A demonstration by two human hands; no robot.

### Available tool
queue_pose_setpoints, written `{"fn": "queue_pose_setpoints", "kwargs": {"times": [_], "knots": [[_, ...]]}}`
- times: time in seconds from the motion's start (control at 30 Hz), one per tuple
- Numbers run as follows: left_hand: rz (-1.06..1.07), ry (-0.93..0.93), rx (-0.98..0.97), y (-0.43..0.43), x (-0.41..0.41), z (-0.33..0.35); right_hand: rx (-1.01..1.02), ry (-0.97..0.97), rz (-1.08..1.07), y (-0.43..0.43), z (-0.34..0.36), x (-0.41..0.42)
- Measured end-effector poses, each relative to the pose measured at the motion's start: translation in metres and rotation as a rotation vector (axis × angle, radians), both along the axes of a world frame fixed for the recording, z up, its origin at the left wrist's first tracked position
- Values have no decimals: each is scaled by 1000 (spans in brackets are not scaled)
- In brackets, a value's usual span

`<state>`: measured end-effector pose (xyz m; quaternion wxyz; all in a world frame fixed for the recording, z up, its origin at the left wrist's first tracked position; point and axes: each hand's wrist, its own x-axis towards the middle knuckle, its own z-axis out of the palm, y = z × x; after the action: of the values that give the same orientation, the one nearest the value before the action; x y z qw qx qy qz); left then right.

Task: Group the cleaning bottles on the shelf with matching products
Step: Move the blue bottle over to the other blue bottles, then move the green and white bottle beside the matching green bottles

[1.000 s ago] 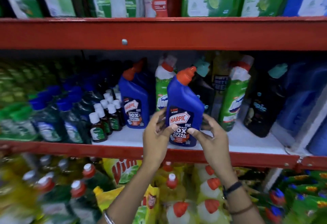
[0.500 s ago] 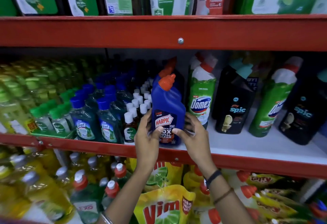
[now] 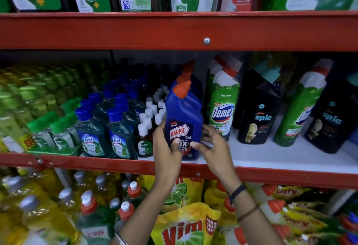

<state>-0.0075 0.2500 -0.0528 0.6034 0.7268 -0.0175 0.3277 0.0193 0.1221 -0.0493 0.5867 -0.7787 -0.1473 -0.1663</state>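
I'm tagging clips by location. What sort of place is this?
Most likely a shop's cleaning-products aisle: red metal shelving packed with rows of identical Lizol bottles, Domex bottles and Vim pouches.

A shop: red shelves (image 3: 174,31) crowded with rows of branded cleaning bottles (image 3: 222,109).

Both hands, left (image 3: 167,148) and right (image 3: 212,149), clasp blue Harpic bottle (image 3: 184,117) (upright) on shelf (image 3: 280,159), beside Domex bottle (image 3: 222,107).
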Motion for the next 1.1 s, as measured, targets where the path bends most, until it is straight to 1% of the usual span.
{"fn": "queue_pose_setpoints", "kwargs": {"times": [0.1,0.17,0.23,0.33,0.4,0.57,0.63,0.77,0.87,0.93,1.03,1.1], "knots": [[100,-115,-105,-18,-10,6,0,18,17,-14,0,-3],[118,-214,-112,-33,-14,8,25,8,-4,-30,3,-7],[91,-309,-71,-48,-15,11,70,-20,-44,-50,7,-12],[-1,-419,73,-80,-16,14,126,-74,-121,-88,12,-19],[-96,-400,89,-107,-14,14,157,-99,-190,-117,13,-22],[-286,-247,108,-173,-1,14,242,-176,-416,-187,12,-24],[-347,-178,134,-198,6,12,269,-192,-448,-212,12,-18],[-451,-57,122,-245,25,12,263,-135,-393,-250,11,11],[-426,8,152,-268,44,12,201,-39,-336,-260,11,33],[-395,18,139,-279,54,13,211,23,-272,-262,10,47],[-337,20,97,-288,62,15,235,71,-222,-265,8,66],[-316,34,78,-290,67,13,197,80,-217,-268,7,74]]}}
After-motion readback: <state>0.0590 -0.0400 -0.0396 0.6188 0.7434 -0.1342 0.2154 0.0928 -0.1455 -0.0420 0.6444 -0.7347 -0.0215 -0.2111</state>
